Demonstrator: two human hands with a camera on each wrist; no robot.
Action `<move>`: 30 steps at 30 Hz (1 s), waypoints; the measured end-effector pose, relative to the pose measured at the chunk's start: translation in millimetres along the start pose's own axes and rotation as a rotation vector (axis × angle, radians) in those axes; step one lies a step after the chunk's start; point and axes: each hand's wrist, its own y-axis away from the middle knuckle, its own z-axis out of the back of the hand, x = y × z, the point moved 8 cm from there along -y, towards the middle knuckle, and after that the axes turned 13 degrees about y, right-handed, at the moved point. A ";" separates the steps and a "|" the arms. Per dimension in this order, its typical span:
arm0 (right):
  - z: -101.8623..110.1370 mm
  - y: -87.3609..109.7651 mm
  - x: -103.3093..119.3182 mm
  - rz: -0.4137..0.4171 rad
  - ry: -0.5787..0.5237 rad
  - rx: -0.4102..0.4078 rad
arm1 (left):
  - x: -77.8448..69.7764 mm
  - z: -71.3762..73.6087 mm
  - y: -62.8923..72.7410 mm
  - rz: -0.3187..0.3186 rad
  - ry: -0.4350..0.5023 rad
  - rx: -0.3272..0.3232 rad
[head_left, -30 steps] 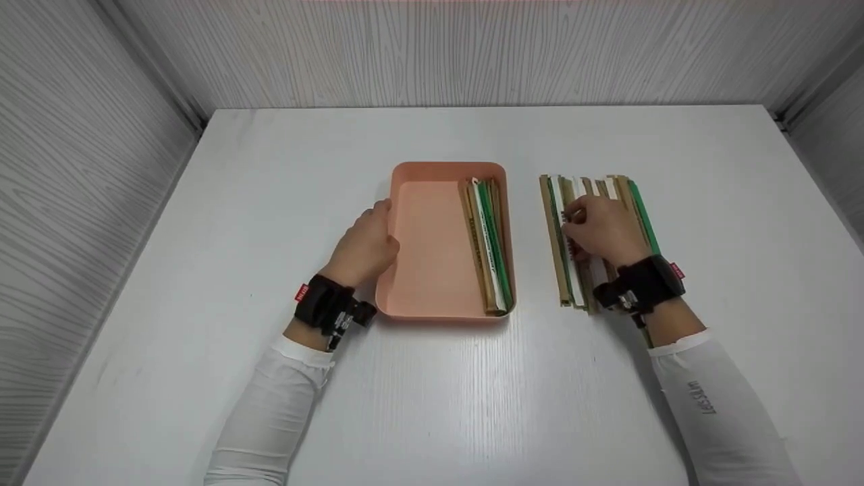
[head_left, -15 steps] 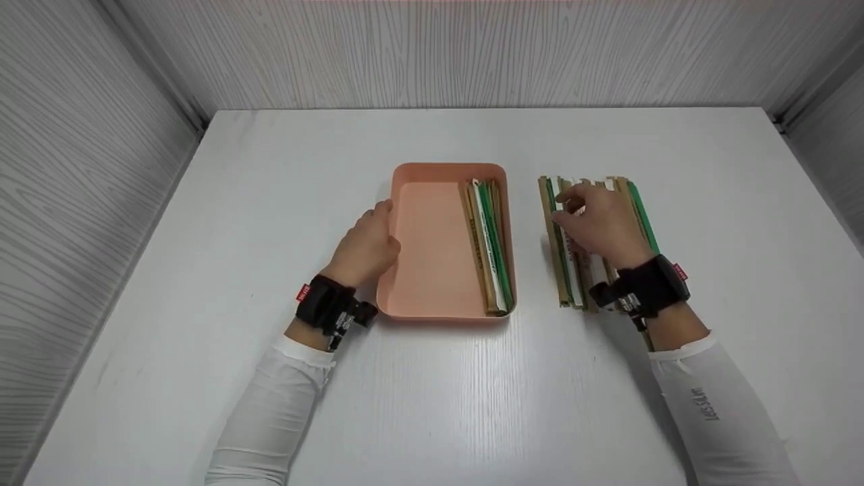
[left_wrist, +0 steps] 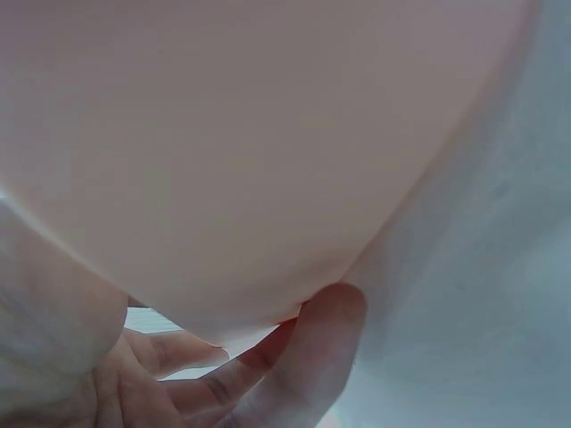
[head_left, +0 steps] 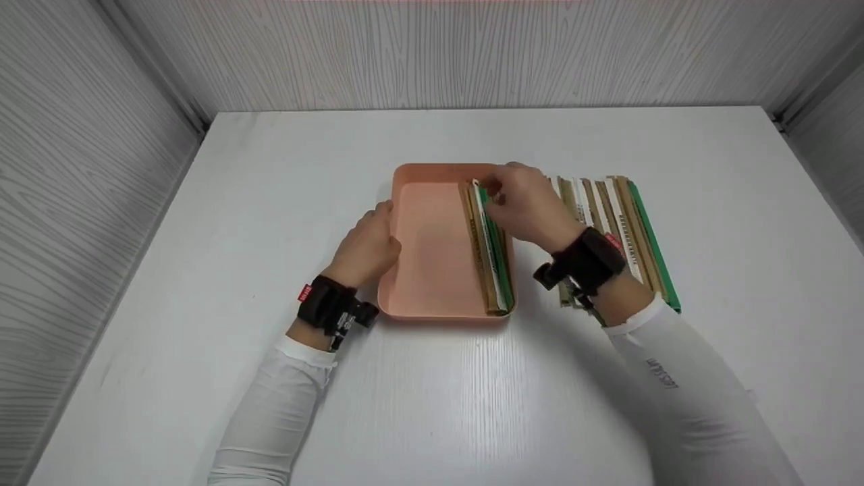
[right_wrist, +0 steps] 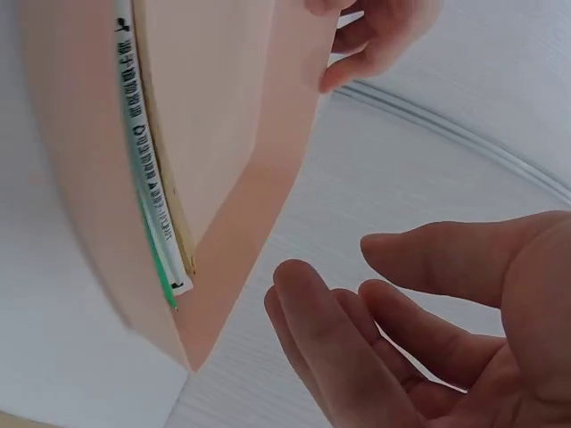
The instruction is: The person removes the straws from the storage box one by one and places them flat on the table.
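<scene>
My left hand (head_left: 363, 248) grips the left wall of a shallow pink tray (head_left: 428, 253), thumb over its rim and fingers along the outside. Inside the tray, against its right wall, several slim wrapped sticks (head_left: 498, 273) in brown, white and green lie lengthwise; dark printing runs down a white stick (right_wrist: 145, 147). Over the tray's upper right corner is my right hand (head_left: 532, 206), its fingertips close by the green stick's upper end. In the right wrist view, thumb and fingers stand apart, with nothing between them.
Right of the tray, more wrapped sticks (head_left: 631, 236) lie side by side, partly hidden beneath my right forearm. Everything stands on a white table (head_left: 432, 398); grey panels (head_left: 472, 54) rise behind it and at both sides.
My right hand has moved left from above the row of sticks to the tray's right side, uncovering more of the row. The left hand and tray stay put.
</scene>
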 end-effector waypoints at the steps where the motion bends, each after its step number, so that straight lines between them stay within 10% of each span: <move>1: -3.9 -5.3 4.5 0.003 0.021 0.024 | 0.0 -0.3 0.0 -0.001 0.003 0.001; 12: -49.4 -48.9 17.2 -0.033 0.214 0.212 | -0.2 -0.7 -1.0 -0.014 0.006 0.002; 30: -81.4 -55.7 14.1 -0.035 0.286 0.305 | -1.6 -1.2 -1.3 -0.025 0.019 0.004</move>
